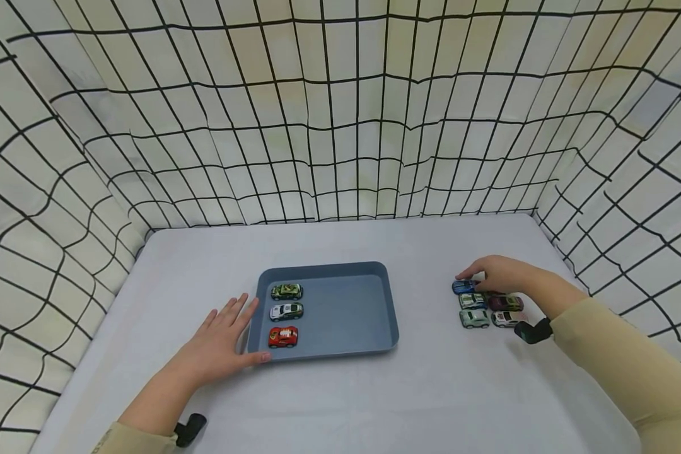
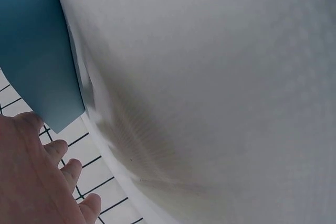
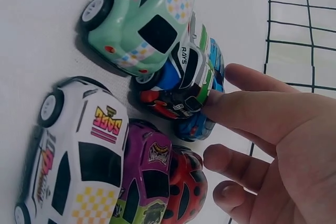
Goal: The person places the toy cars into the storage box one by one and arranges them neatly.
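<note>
My left hand (image 1: 221, 340) rests at the left end of a blue-grey tray (image 1: 346, 315), fingers spread, with the thumb at its front left corner. In the left wrist view, the fingers are beside the tray's wall (image 2: 42, 51). Inside the tray, a green toy car (image 1: 287, 291), a white one (image 1: 286, 311) and a red one (image 1: 283, 337) form a column. At the right, my right hand (image 1: 507, 277) pinches a blue toy car (image 1: 464, 287) between thumb and index finger. In the right wrist view, the thumb partly hides that car.
Beside the blue car are a white-and-green car (image 1: 473, 301), a mint car (image 1: 474, 318), a purple car (image 1: 506, 303), a white car (image 1: 507, 319) and a red spotted car (image 3: 186, 187). Black-gridded white cloth (image 1: 346, 139) surrounds the white table (image 1: 329, 403).
</note>
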`<state>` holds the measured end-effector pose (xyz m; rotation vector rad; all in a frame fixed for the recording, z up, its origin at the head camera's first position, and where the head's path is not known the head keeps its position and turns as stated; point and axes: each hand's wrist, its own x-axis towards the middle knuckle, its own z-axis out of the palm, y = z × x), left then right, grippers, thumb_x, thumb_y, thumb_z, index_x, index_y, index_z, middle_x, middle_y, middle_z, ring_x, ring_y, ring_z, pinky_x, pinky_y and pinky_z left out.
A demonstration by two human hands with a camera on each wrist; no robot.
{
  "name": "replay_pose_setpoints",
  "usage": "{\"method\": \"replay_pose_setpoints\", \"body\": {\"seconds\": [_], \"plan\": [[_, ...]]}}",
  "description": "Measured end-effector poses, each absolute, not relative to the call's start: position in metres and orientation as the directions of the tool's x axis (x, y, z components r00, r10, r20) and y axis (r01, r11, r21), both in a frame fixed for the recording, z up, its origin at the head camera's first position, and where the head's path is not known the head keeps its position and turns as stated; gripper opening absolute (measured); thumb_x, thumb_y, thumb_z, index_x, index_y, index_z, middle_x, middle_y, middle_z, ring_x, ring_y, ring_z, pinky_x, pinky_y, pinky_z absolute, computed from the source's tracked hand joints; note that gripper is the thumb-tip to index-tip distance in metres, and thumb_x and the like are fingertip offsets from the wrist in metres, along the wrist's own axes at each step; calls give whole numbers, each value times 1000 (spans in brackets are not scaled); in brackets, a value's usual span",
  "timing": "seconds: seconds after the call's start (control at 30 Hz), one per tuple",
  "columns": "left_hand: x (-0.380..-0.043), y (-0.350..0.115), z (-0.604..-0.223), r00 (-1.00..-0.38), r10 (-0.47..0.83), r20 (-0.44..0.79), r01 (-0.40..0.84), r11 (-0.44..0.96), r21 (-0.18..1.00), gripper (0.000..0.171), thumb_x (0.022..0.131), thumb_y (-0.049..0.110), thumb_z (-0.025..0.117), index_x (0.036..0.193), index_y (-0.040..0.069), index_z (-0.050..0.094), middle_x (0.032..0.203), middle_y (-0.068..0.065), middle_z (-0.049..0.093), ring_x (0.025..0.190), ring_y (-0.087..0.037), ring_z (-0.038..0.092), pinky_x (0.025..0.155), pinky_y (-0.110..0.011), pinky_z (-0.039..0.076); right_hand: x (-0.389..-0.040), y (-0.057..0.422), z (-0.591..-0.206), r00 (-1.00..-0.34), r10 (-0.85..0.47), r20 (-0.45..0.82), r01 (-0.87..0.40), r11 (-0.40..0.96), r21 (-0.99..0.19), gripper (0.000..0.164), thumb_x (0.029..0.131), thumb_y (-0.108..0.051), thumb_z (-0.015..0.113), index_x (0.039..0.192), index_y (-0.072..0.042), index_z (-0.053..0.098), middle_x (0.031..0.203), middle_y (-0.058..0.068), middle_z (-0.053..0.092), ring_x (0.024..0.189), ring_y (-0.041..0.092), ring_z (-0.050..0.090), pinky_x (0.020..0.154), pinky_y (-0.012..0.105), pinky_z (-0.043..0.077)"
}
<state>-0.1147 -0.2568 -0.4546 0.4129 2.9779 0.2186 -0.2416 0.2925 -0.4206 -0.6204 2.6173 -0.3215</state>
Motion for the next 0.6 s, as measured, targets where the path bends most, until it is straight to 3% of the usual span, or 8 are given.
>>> {"method": "replay_pose_setpoints", "body": {"seconds": [0.6], "plan": [[-113,-254,-450,-956,273,-108,253,953,167,111,67,81,49,150,16,14,154,-13,14,140,-36,14,110,-58,11,-246,294,-428,-825,-473,-308,-360,862,-357,38,85,-9,60,120,-23,63,122,9,58,113,32,52,92,54,43]]}}
